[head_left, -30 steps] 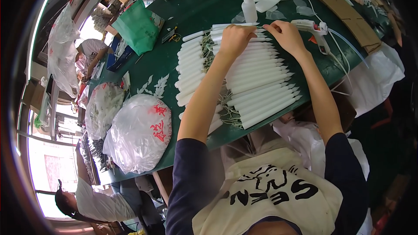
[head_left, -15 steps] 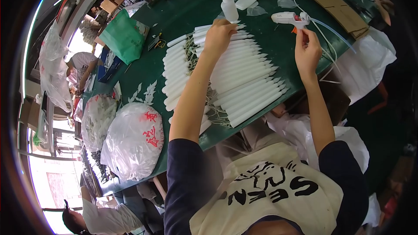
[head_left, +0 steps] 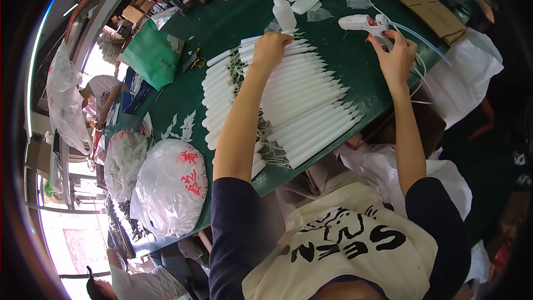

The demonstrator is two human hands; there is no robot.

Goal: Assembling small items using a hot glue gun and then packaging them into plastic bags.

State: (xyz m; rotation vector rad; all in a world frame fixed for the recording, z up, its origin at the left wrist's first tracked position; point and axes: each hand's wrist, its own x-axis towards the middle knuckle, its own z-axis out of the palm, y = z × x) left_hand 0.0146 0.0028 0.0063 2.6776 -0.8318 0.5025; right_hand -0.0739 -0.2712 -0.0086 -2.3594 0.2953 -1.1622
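Note:
A long row of white candle-shaped sticks [head_left: 300,83] with pointed tips lies side by side on the green table. My left hand [head_left: 270,50] is over the far end of the row, its fingers pinched near the tip of a white candle stick there; the exact grip is partly hidden. On the right, my right hand [head_left: 397,58] is closed round the handle of a white glue gun [head_left: 358,22], which has an orange trigger and a pale blue glue stick behind it. The gun's nozzle points left, apart from the sticks. Thin pale wires [head_left: 236,72] run between the stick rows.
A white squeeze bottle [head_left: 284,13] stands beyond the row. To the left are a green bag [head_left: 152,55], yellow-handled scissors [head_left: 197,63], white loose tips [head_left: 187,126] and a stuffed clear plastic bag [head_left: 169,189]. Cardboard [head_left: 416,3] lies far right. Other people sit at the left.
My right hand has shifted its fingers higher and more fully round the glue gun's handle. The left hand remains pinched at the row's far end. The whole view has shifted slightly.

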